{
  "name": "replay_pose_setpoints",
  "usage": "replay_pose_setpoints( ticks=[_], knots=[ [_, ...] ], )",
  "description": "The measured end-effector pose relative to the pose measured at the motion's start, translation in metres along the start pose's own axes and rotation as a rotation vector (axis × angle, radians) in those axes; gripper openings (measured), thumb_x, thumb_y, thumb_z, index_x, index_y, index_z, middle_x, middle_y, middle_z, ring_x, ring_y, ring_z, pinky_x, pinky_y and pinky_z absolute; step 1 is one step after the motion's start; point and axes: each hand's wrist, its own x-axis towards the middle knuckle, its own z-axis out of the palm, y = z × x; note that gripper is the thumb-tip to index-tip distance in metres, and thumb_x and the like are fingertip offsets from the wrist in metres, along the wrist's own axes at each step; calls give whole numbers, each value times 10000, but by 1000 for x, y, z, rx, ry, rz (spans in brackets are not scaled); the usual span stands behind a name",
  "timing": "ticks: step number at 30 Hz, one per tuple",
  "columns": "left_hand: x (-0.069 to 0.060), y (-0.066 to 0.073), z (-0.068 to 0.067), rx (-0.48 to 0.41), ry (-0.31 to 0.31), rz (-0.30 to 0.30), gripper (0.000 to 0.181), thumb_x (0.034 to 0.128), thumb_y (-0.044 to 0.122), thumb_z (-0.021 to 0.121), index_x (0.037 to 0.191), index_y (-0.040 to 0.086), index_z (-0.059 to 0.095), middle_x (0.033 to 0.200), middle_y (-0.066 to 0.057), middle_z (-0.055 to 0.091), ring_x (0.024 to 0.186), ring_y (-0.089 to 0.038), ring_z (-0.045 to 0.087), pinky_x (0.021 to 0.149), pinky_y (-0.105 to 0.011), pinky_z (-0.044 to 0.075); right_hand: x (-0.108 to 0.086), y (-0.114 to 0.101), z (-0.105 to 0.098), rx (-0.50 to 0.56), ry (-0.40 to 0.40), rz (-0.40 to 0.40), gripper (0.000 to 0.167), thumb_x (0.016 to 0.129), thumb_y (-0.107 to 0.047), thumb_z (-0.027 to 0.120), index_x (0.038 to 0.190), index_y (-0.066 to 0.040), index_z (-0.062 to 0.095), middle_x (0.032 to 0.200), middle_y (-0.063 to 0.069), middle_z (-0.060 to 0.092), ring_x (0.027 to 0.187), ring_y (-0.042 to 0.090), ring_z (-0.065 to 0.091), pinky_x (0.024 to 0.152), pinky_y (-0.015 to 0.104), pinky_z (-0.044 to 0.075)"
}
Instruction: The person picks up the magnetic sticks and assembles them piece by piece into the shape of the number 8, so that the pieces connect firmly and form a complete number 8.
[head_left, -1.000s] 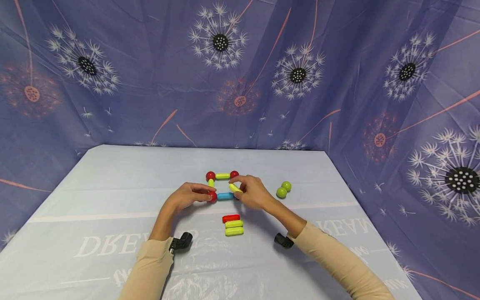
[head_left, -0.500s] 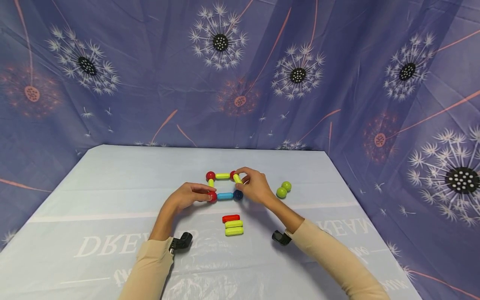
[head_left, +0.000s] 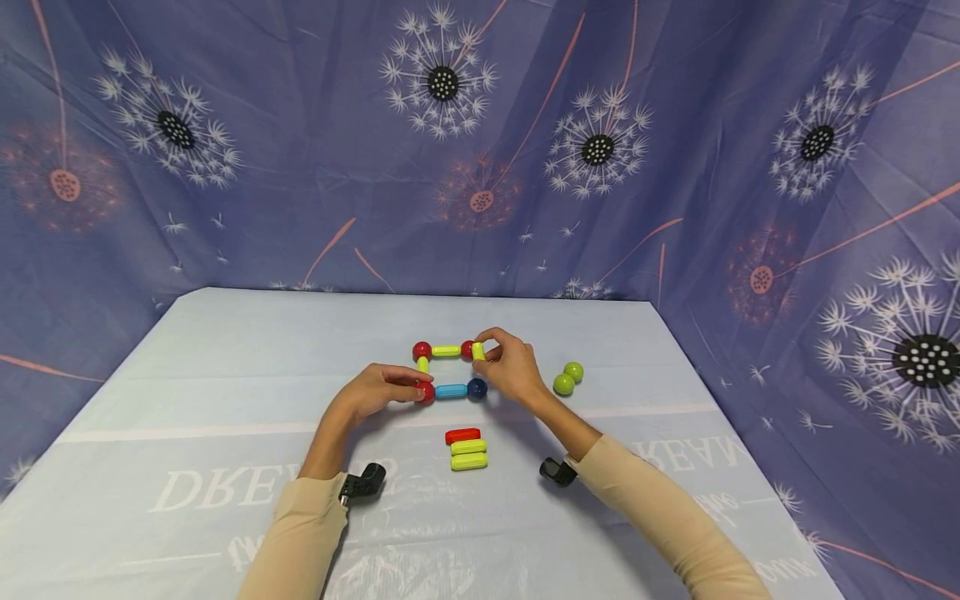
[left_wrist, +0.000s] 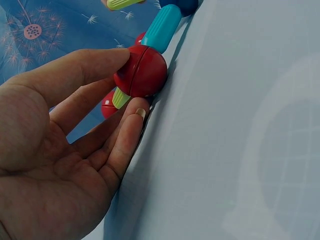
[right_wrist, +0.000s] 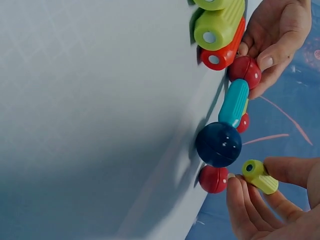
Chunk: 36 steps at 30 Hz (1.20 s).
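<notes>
Nearby, two loose yellow-green rods (head_left: 468, 461) and a red rod (head_left: 462, 436) lie side by side on the desk (head_left: 195, 375). Beyond them, the fingers of the left hand (head_left: 381, 389) pinch the near red ball (head_left: 426, 392), from which a blue rod (head_left: 452, 391) runs right to a dark blue ball (head_left: 476, 388). Well off to the right sit two green balls (head_left: 564, 384). Farther in, the right hand (head_left: 512, 367) holds a short yellow-green rod (head_left: 478, 352) between its fingers, beside the far right red ball (head_left: 468, 349); whether they touch I cannot tell. Another rod (head_left: 446, 351) links that ball to the far left red ball (head_left: 422, 350). Behind hangs a purple-blue dandelion curtain (head_left: 315, 125).
</notes>
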Motion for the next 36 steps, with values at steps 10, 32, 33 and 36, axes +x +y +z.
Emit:
replay_pose_setpoints(
  ticks=[10,32,33,36],
  knots=[
    [-2,2,1,-21,-1,0,397,894,205,776,1268,82,722,1255,-97,720,1199,-245,568,1060,-476,400,2,5,6,27,2,17,326,846,-104,795,1134,-155,651,891,77,759,744,172,701,678,333,541],
    [0,0,2,3,12,-16,363,890,208,778,1238,110,744,1243,-73,722,1169,-241,578,1027,-456,423,3,13,14,-5,-8,16,348,889,-131,767,1223,-114,671,923,103,771,764,185,713,631,293,537],
    [0,0,2,-2,12,-16,365,891,206,778,1240,107,742,1248,-79,720,1165,-238,578,1026,-450,423,3,13,15,-11,-7,13,351,892,-138,765,1230,-110,675,922,103,771,760,182,710,629,286,535],
    [1,0,1,1,7,-3,380,895,205,774,1253,85,732,1260,-104,715,1162,-236,583,1020,-452,429,3,15,18,-21,-9,5,366,901,-148,756,1254,-93,681,915,106,773,750,179,709,628,282,532]
  ],
)
